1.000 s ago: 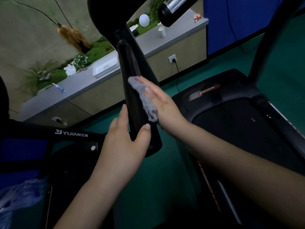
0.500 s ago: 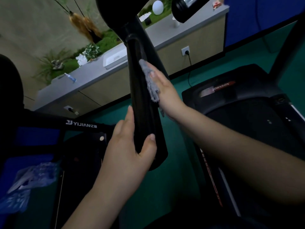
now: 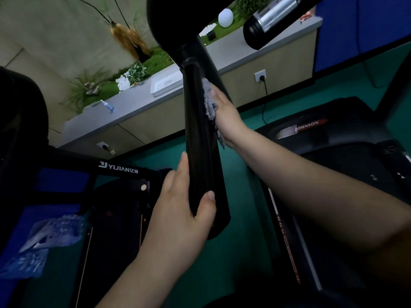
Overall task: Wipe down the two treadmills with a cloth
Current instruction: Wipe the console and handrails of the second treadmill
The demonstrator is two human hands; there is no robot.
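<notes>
Fingers of the left hand (image 3: 178,216) curl around the black treadmill upright (image 3: 201,138); at one o'clock, the right hand (image 3: 224,114) presses a fluffy grey cloth (image 3: 210,105), fingertips hidden.

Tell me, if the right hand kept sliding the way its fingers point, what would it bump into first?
Probably the bulging black joint atop the upright; the right hand presses the cloth just below it.

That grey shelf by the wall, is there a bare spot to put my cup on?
Yes. The grey ledge looks bare between the white tray and the black pot, and again right of the wall socket's spot, toward the blue wall. It is crowded left of the tray, with plants and a small bottle.
</notes>
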